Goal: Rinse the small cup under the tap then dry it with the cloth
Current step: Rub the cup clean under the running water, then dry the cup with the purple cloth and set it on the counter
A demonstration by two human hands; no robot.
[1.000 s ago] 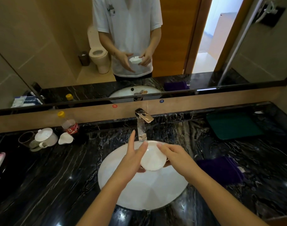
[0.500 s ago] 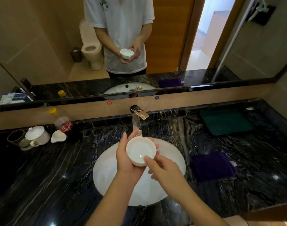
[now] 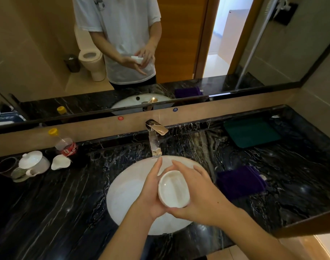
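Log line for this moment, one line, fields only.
stage: rinse | small cup: over sink, below tap | left hand: holds cup | right hand: holds cup | purple cloth: on counter, untouched

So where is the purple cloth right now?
In the head view the purple cloth lies on the black counter, just right of the white sink, beside the right hand.
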